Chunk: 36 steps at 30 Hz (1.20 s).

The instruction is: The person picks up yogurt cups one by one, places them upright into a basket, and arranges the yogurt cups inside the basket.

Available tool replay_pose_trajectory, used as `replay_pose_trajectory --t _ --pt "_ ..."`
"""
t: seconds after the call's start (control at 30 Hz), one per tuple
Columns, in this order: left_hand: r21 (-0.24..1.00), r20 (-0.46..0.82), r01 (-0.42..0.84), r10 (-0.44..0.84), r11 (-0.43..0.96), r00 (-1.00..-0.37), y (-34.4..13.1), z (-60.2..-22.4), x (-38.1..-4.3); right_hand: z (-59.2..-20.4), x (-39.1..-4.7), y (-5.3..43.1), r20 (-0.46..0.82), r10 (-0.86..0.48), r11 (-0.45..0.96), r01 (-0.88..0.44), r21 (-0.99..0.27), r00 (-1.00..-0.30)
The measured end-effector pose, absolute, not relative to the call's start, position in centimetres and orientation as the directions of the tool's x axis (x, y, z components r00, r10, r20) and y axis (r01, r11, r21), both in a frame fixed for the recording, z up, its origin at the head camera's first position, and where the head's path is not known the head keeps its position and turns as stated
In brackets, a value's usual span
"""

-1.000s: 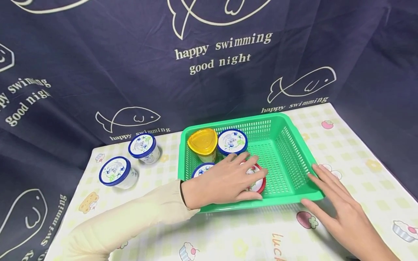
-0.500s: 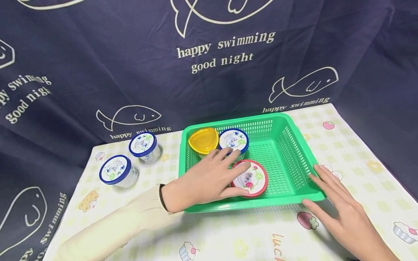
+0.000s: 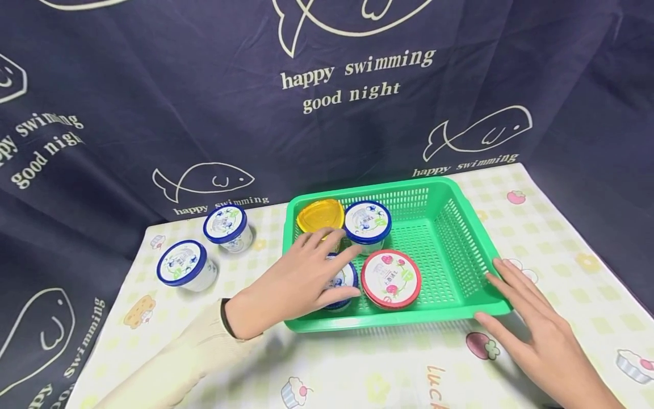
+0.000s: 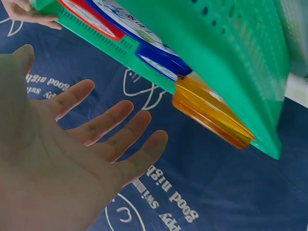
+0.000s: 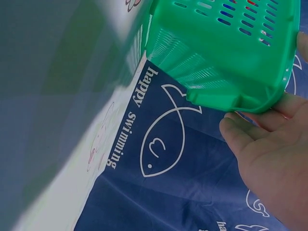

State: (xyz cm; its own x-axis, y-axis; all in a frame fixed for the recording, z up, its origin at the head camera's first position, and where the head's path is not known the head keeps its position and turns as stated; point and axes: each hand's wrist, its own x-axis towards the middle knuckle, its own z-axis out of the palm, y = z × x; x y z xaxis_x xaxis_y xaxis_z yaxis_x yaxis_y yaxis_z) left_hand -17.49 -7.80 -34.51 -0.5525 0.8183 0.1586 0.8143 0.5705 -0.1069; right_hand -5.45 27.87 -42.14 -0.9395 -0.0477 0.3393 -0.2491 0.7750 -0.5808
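Observation:
A green basket (image 3: pixel 434 318) holds a yellow-lidded tub (image 3: pixel 321 215), two blue-lidded tubs, one at the back (image 3: pixel 367 220) and one at the front left (image 3: pixel 346 279), and a red-lidded tub (image 3: pixel 390 278). My left hand (image 3: pixel 288 281) hovers palm down over the basket's left front, partly covering the front blue-lidded tub. Its fingers are spread and hold nothing, as the left wrist view of the hand (image 4: pixel 72 139) confirms. At the basket's front right corner, my right hand (image 3: pixel 541 335) rests its fairly straight fingers against the rim.
Two more blue-lidded tubs, one nearer (image 3: pixel 180 263) and one farther back (image 3: pixel 225 224), stand on the table left of the basket. A patterned cloth (image 3: pixel 332 363) covers the table. Behind it hangs a dark blue curtain (image 3: pixel 347 142) with fish prints.
My left hand has drawn back leftward off the red-lidded tub, uncovering it and part of the front blue-lidded tub. My right hand stays at the basket's corner.

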Motion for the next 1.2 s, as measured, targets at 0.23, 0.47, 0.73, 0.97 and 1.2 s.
replay_pose_trajectory --t 0.23,0.47,0.73,0.97,1.2 --pt "-0.081 0.186 0.788 0.786 0.61 -0.59 -9.5 -34.7 -17.4 -42.1 -5.5 27.8 0.328 -0.044 0.765 -0.243 -0.597 -0.944" --pt "-0.048 0.177 0.747 0.742 0.663 -0.646 -10.9 -35.0 -17.2 -42.0 -5.5 27.8 0.322 -0.041 0.762 -0.238 -0.602 -0.946" --pt "-0.033 0.227 0.723 0.709 0.69 -0.667 -12.3 -35.2 -17.1 -42.1 -5.5 27.8 0.317 -0.037 0.763 -0.232 -0.604 -0.948" --pt "-0.021 0.252 0.692 0.673 0.722 -0.695 -13.5 -35.5 -17.3 -42.1 -5.5 27.8 0.319 -0.037 0.767 -0.232 -0.599 -0.947" --pt "-0.004 0.29 0.668 0.64 0.744 -0.712 -14.7 -35.9 -17.6 -42.1 -5.5 27.8 0.324 -0.036 0.766 -0.234 -0.598 -0.945"
